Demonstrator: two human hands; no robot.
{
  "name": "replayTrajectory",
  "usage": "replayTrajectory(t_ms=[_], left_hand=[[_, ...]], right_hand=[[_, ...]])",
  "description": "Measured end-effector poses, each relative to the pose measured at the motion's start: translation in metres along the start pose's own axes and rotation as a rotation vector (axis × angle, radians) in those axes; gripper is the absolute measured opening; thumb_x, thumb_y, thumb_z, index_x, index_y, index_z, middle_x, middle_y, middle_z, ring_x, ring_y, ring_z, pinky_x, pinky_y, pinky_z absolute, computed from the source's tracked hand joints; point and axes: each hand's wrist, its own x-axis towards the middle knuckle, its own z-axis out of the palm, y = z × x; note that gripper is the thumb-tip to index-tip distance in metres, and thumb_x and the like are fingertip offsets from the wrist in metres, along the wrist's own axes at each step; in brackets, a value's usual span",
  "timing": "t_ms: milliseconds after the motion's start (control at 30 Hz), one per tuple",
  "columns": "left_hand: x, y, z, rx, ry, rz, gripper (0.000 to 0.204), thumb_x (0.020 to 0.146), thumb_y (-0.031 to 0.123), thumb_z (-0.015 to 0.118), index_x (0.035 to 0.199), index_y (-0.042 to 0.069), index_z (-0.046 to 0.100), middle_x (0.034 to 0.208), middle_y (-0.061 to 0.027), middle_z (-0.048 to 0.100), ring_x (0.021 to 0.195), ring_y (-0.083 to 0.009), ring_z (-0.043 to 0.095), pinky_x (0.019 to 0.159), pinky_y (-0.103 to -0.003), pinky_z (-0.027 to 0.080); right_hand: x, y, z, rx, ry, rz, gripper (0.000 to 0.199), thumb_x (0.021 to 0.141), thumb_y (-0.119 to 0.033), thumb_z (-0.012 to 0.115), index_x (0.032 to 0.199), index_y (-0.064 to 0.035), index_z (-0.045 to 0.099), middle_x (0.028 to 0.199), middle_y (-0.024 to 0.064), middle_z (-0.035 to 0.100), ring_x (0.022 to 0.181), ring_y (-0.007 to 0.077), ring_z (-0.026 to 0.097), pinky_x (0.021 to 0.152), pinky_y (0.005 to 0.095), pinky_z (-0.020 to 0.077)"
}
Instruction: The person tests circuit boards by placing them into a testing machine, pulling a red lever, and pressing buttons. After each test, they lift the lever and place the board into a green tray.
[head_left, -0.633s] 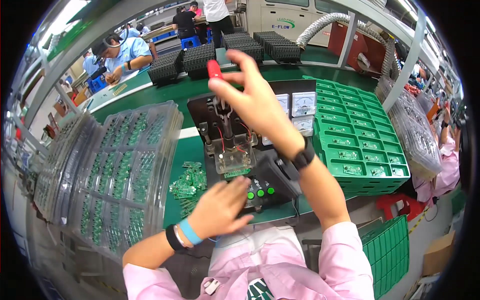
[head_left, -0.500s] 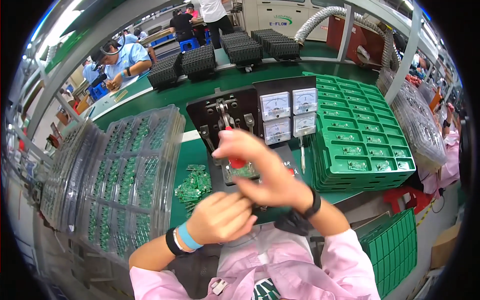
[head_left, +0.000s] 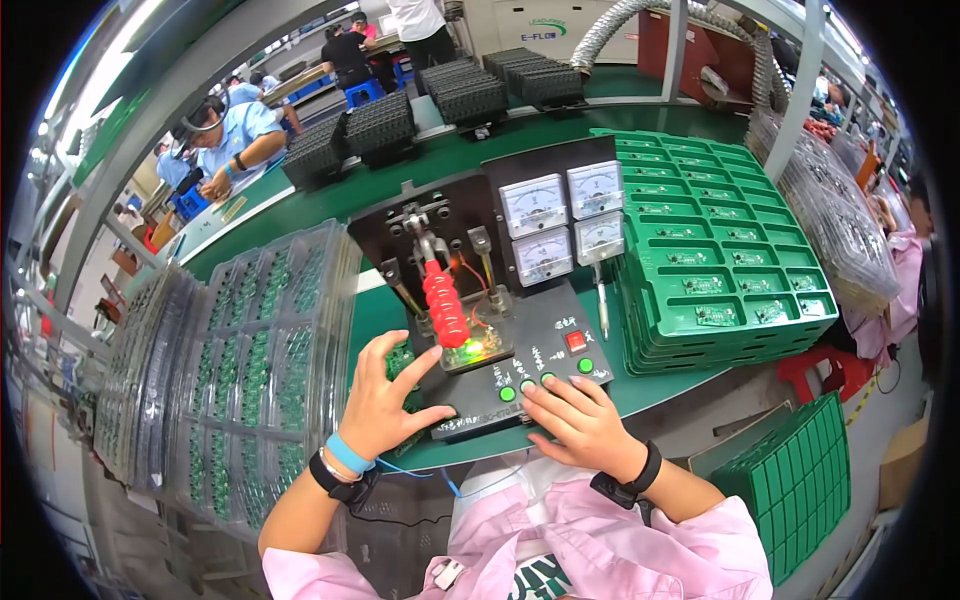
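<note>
Handle (head_left: 447, 308) red, ribbed; board (head_left: 478, 350) beneath seemingly aglow yellow-green; left grip (head_left: 386, 405) and right grip (head_left: 580, 425) unclenched.

Along the far side of the counter (head_left: 690, 125), black slotted racks (head_left: 463, 98) in a row; beyond, a ridged silver duct (head_left: 620, 28), a co-worker in blue (head_left: 250, 128), a blue stool (head_left: 362, 94); at lower right, a cardboard box (head_left: 903, 464).

The 1 view here comes from the left of 2 fisheye cameras worn side by side on the person's head. It faces down and forward, upright, with the pink sleeves (head_left: 690, 545) at the lower edge. The left hand (head_left: 382, 402) and right hand (head_left: 580, 430) sit near, below mid-frame; the worktop (head_left: 645, 393) stretches beyond, and a co-worker (head_left: 250, 132) shows farther off, upper left.
</note>
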Motion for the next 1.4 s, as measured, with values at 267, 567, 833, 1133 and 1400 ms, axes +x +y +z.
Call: replayTrajectory(t_ms=[267, 567, 833, 1133, 1400], left_hand=[[0.019, 0.001, -0.002, 0.000, -0.088, -0.019, 0.081, 0.063, 0.052, 0.083, 0.132, 0.019, 0.057, 0.131, -0.0172, 0.043, 0.121, -0.0401, 0.043, 0.102, -0.051, 0.037], [0.009, -0.004, -0.003, -0.108, -0.029, -0.042, 0.080, 0.064, 0.050, 0.083, 0.131, 0.014, 0.057, 0.131, -0.0154, 0.046, 0.119, -0.0389, 0.045, 0.101, -0.050, 0.039], [0.003, -0.014, -0.005, -0.199, 0.138, -0.292, 0.052, 0.076, 0.026, 0.079, 0.122, 0.009, 0.060, 0.127, -0.0176, 0.050, 0.116, -0.0382, 0.049, 0.100, -0.045, 0.041], [-0.020, -0.068, -0.025, 0.097, -0.266, -0.382, 0.015, 0.081, 0.014, 0.071, 0.092, 0.004, 0.067, 0.096, -0.0110, 0.063, 0.093, -0.0329, 0.062, 0.080, -0.041, 0.050], [-0.026, -0.049, -0.031, 0.007, -0.361, -0.428, 0.017, 0.080, 0.016, 0.073, 0.093, 0.006, 0.067, 0.092, -0.0108, 0.064, 0.088, -0.0330, 0.064, 0.076, -0.041, 0.051]], right_hand=[[0.002, 0.007, 0.003, 0.036, -0.006, 0.020, 0.043, 0.079, -0.022, 0.071, 0.120, -0.0093, 0.064, 0.130, 0.0035, 0.061, 0.117, 0.0221, 0.057, 0.099, 0.0404, 0.0415], [0.141, 0.005, -0.027, 0.266, 0.262, 0.025, 0.049, 0.068, -0.013, 0.081, 0.113, -0.0042, 0.063, 0.112, 0.0142, 0.065, 0.103, 0.0302, 0.061, 0.088, 0.0390, 0.0495], [0.287, 0.046, -0.015, 0.415, 0.740, 0.182, 0.036, 0.075, -0.007, 0.075, 0.108, -0.0012, 0.062, 0.105, 0.0135, 0.062, 0.095, 0.0273, 0.061, 0.085, 0.0353, 0.0494], [0.111, 0.030, -0.005, 0.693, -0.002, 0.533, 0.014, 0.079, -0.003, 0.069, 0.090, 0.0001, 0.062, 0.088, 0.0042, 0.056, 0.074, 0.0103, 0.054, 0.066, 0.0274, 0.0443], [0.116, 0.023, 0.020, 0.660, -0.257, 0.539, 0.025, 0.075, -0.010, 0.076, 0.092, 0.0016, 0.062, 0.081, 0.0070, 0.051, 0.066, 0.0154, 0.048, 0.061, 0.0309, 0.0415]])
